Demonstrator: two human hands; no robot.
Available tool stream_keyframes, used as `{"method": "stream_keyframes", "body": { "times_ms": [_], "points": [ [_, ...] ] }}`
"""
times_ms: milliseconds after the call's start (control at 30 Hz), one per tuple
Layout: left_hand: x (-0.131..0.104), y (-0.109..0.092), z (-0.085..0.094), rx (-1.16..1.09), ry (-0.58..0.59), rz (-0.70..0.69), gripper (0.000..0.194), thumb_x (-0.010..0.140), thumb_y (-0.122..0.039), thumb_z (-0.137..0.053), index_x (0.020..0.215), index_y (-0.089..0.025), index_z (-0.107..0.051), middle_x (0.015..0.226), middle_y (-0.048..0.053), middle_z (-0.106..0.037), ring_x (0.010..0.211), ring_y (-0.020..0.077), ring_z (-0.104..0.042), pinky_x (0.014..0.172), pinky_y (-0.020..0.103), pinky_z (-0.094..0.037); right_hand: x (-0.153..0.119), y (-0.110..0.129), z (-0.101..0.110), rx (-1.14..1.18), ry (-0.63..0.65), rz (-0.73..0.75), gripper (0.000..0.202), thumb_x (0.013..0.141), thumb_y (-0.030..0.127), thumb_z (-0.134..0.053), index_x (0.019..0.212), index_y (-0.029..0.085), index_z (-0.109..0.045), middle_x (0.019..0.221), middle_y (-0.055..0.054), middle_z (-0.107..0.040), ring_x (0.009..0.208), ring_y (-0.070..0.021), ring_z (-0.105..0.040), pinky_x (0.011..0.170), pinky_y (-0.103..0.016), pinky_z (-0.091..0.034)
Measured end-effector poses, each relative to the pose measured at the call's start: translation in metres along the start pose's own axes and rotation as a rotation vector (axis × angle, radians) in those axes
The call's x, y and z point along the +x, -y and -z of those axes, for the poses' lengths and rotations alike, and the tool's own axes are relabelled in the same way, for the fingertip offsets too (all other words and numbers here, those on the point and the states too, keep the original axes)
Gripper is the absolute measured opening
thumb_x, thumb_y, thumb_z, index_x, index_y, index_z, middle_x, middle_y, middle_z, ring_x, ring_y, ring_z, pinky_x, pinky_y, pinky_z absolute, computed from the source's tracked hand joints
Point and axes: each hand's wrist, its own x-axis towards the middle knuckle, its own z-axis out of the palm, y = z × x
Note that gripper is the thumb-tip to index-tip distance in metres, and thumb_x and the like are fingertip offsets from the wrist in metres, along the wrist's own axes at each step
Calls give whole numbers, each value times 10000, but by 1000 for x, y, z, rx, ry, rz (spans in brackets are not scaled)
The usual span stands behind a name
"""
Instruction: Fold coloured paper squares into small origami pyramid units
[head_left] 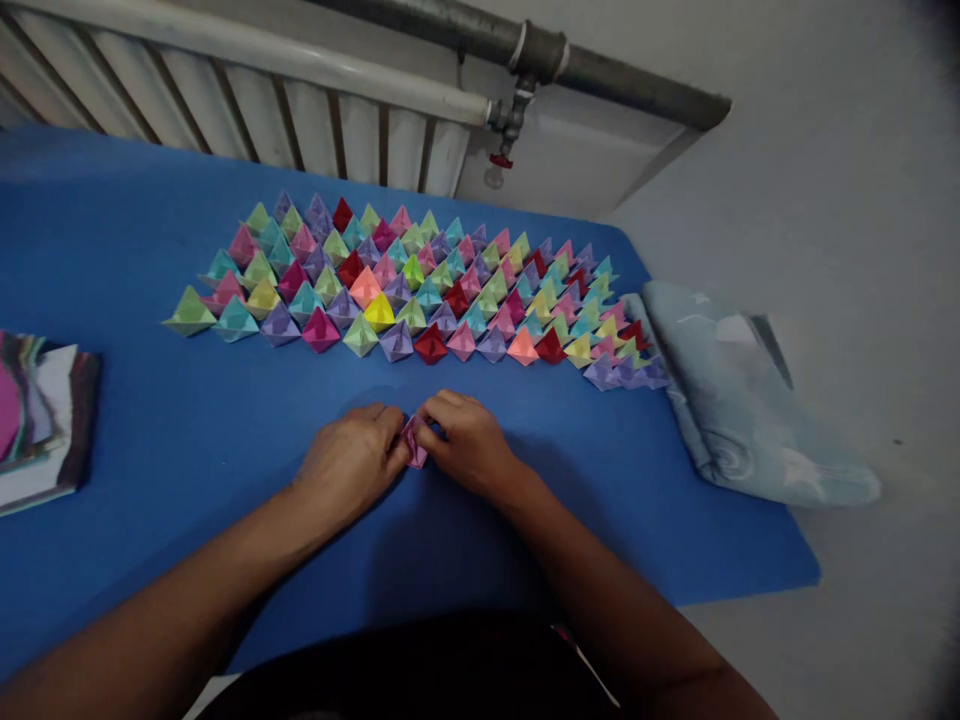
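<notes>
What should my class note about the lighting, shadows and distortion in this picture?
Head view: dim, flat light; soft shadows beside the forearms on the blue tabletop; the radiator looks tilted; corners at right darken; the small pink paper is partly covered by fingers.

There are two hands, one left hand (352,455) and one right hand (466,440), and one small pink paper (415,445). There are more than fifty paper boats (320,330), too many packed close to count just right. Two of them are orange, and one is very bright yellow. I count one bench (187,430), one folded blanket (742,400), one pile of papers (49,420), one heater (285,110) and one red knob (500,161).
</notes>
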Motion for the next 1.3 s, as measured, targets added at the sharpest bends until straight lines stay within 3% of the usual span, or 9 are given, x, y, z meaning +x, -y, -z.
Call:
{"method": "stream_keyframes", "body": {
  "times_ms": [233, 733, 867, 967, 1033, 1100, 1167, 1300],
  "points": [
    [4, -1, -3, 17, -40, 25, 229, 969, -324, -486, 953, -175, -659, 918, 79, -673, 788, 228, -636, 605, 308, -368, -2, 0, 1, 27, 3, 1, 93, 876, 171, -622, 787, 183, -644, 795, -2, -626, 805, -142, -547, 760, -269, -340],
    [7, 4, -8, -53, -69, -18, 204, 938, -279, -473, 839, -191, -628, 820, 62, -656, 734, 218, -617, 609, 308, -379, 0, 4, -1, -81, 32, -40, 137, 922, 207, -568, 813, 179, -648, 846, -36, -658, 828, -168, -565, 758, -302, -350],
    [6, 7, -9, -89, -83, -10, 202, 934, -276, -463, 843, -189, -621, 824, 57, -649, 708, 201, -608, 610, 306, -396, -1, -6, 1, 152, -18, 1, 70, 893, 175, -598, 883, 187, -666, 885, -24, -661, 828, -147, -581, 783, -277, -405],
    [6, 10, -7, -193, -129, -4, 178, 904, -272, -491, 925, -176, -639, 875, 57, -652, 736, 197, -617, 653, 312, -449, -6, -14, 9, 387, -128, -3, 161, 849, 132, -598, 991, 184, -654, 921, -14, -648, 763, -117, -576, 712, -239, -436],
    [6, 13, -6, -278, -195, -22, 225, 881, -280, -514, 1023, -169, -649, 941, 62, -659, 786, 199, -632, 706, 320, -491, -11, -15, 17, 441, -191, -15, 103, 849, 145, -585, 922, 179, -648, 869, -6, -632, 723, -113, -562, 678, -234, -435],
    [8, 15, -5, -345, -269, -82, 285, 870, -269, -511, 1101, -176, -650, 1049, 74, -663, 898, 209, -646, 799, 337, -521, -16, -11, 24, 452, -134, 30, 52, 865, 188, -599, 837, 190, -643, 805, 9, -620, 701, -110, -555, 677, -232, -433],
    [10, 17, -5, -382, -316, -171, 320, 864, -223, -485, 1134, -194, -656, 1157, 78, -659, 1057, 223, -630, 925, 365, -513, -21, -4, 28, 432, -8, 123, 43, 854, 228, -656, 890, 205, -659, 822, 14, -639, 736, -115, -574, 706, -231, -433],
    [14, 21, -7, -421, -262, -271, 378, 863, -143, -439, 1141, -236, -678, 1177, 59, -686, 1180, 217, -593, 1023, 392, -479, -24, 3, 23, 227, 151, 256, 173, 838, 225, -685, 1008, 224, -657, 873, 6, -670, 793, -137, -584, 720, -242, -407]
  ]
}}
